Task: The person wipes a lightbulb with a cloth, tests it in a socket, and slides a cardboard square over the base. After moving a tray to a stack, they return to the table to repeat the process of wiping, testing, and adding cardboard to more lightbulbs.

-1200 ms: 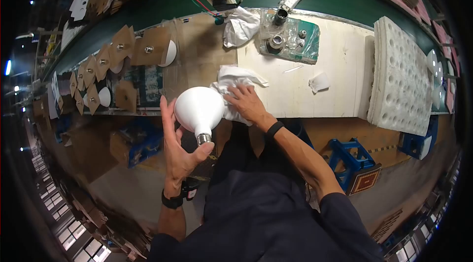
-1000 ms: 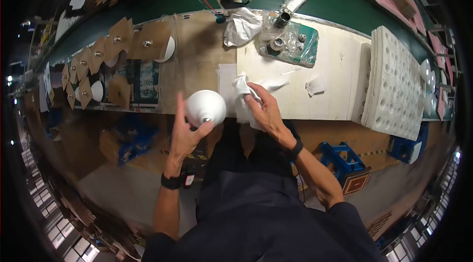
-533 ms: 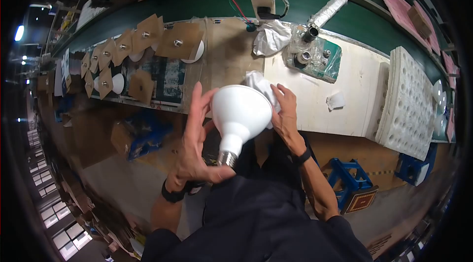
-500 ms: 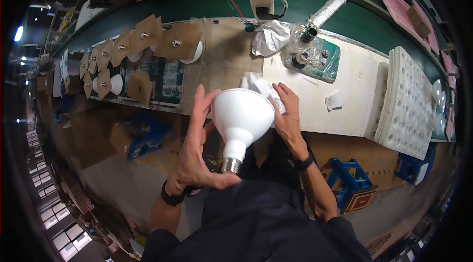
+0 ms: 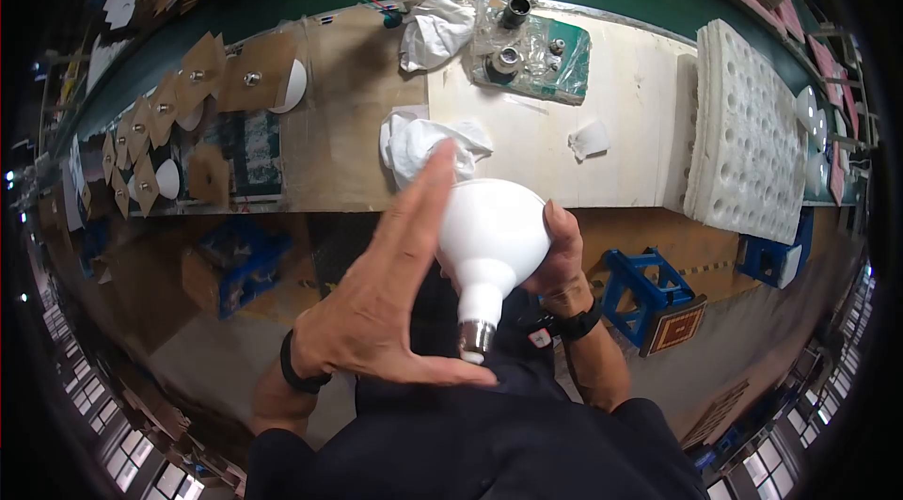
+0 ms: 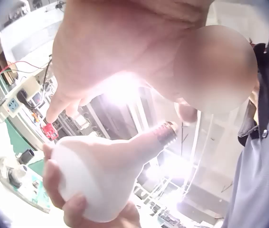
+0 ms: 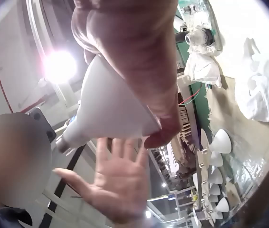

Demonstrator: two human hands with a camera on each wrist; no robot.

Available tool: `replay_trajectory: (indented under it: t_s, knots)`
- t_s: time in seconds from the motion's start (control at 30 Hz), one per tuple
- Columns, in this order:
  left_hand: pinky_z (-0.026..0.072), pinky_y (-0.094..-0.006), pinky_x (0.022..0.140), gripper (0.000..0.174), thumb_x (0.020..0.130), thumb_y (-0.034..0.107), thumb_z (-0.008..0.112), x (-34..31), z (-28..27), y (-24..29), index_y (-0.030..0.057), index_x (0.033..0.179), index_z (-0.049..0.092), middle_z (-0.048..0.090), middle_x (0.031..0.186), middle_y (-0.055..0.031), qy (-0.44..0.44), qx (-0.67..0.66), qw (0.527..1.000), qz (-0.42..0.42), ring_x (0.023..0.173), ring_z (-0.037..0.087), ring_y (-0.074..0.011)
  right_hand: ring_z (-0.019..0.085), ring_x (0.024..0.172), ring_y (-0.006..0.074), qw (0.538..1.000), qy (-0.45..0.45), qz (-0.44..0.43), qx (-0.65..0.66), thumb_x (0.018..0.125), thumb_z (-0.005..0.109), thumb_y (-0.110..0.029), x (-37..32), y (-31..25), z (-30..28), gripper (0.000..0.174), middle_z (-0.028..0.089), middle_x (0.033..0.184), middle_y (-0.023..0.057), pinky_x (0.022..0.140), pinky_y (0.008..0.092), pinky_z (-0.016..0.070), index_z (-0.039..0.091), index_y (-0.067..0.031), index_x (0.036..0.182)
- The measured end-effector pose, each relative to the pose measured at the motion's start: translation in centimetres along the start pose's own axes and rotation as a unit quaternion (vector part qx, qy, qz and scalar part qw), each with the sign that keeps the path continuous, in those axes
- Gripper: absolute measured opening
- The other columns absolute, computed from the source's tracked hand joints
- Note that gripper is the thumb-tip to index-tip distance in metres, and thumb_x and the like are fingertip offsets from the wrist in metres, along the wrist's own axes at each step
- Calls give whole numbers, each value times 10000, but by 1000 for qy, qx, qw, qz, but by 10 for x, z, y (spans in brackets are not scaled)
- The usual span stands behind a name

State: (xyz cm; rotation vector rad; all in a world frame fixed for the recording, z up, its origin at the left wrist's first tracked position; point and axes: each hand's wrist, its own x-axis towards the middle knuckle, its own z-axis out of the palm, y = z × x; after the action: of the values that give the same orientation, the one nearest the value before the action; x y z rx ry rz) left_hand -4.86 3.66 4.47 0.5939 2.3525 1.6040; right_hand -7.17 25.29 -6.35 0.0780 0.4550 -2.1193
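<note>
A white reflector light bulb (image 5: 494, 227) with a silver screw base tilts over the bench's front edge, base toward the body. My right hand (image 5: 566, 251) grips its wide end; in the left wrist view, fingertips (image 6: 75, 206) curl round that end. Beside the bulb, my left hand (image 5: 372, 298) has its fingers straight and spread, the thumb below the base. The right wrist view shows that left hand (image 7: 120, 183) as an open palm apart from the bulb (image 7: 110, 107). Just beyond, a crumpled white cloth (image 5: 414, 147) lies on the bench.
Several bulbs with cardboard squares (image 5: 252, 77) on their necks stand at the left. A green board with sockets (image 5: 564, 63) sits at the back, near another white cloth (image 5: 437, 30). A foam tray with holes (image 5: 748, 138) leans at the right; blue stools (image 5: 649, 284) stand below.
The bulb has moved right and downward in view, into my right hand's grip. My left hand has loosened from it and straightened. The cloth that was by my right hand lies on the bench.
</note>
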Motion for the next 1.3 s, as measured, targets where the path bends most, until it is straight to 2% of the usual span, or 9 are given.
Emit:
replay_trajectory:
  t_s: [0.17,0.43,0.5,0.63,0.8,0.87,1.03,1.13,1.3]
  knots:
    - [237,-495,1208,1065,757,454,849,-11,13,-81,44,1569,295,178,1627,-282,127,22,987,-93,1502,218,-442,450,1319,563,971,10,-150,186,917,533,-627,-2,-17,9,922,346,1547,279,1087,638,409,246,-35,1562]
    - [412,-435,1029,463,930,206,689,-6,90,-240,28,1346,588,556,1319,-206,27,365,926,-90,1217,525,-358,456,1272,474,934,113,-223,254,868,539,-757,-19,-48,27,965,380,1494,242,1037,586,440,336,-78,1522]
    - [476,-363,885,242,986,124,606,-13,91,-224,-11,1183,649,634,1084,-130,233,-6,938,-259,993,610,-250,454,1272,485,927,182,-234,228,862,528,-776,-22,-46,23,977,391,1477,248,1043,581,447,343,-79,1520]
    - [486,-314,983,388,1033,78,526,19,76,-79,-9,1404,459,617,1295,-156,356,-263,851,-283,1190,598,-195,585,1205,342,900,317,-279,108,925,464,-741,-6,-32,10,816,553,1364,145,983,597,504,437,-106,1437]
    - [276,-505,1183,610,776,-21,637,26,155,-55,-30,1383,578,379,1525,-306,148,18,987,-56,1443,336,-477,513,1277,249,751,396,-316,-422,1030,518,-463,-34,47,-78,626,465,1456,101,1083,372,434,343,-76,1489]
    - [335,-527,1146,588,732,-41,636,21,150,-57,-22,1319,624,495,1432,-290,106,20,994,-17,1376,427,-483,498,1265,243,824,349,-181,-408,1022,549,-420,-70,40,-76,639,439,1451,91,1072,370,439,304,-76,1501]
    - [504,-421,1026,463,738,-67,631,-1,122,-115,-1,1194,672,645,1262,-226,147,61,984,-78,1176,630,-379,597,1151,216,883,328,-320,101,962,542,-581,0,-62,-49,595,633,1208,51,1041,408,454,569,-84,1288]
    - [475,-419,1020,310,936,84,627,-17,102,-167,-16,1228,647,611,1305,-247,253,8,914,-316,1209,593,-411,539,1240,270,828,405,-348,-170,945,572,-578,-8,-86,-90,689,578,1304,128,1065,449,430,509,-50,1384]
    - [312,-500,1152,485,918,258,683,-12,99,-196,-9,1317,613,368,1538,-286,126,202,951,-197,1386,368,-495,359,1352,401,544,502,-287,-608,850,729,-510,16,-128,-124,933,369,1455,263,1106,507,352,336,16,1513]
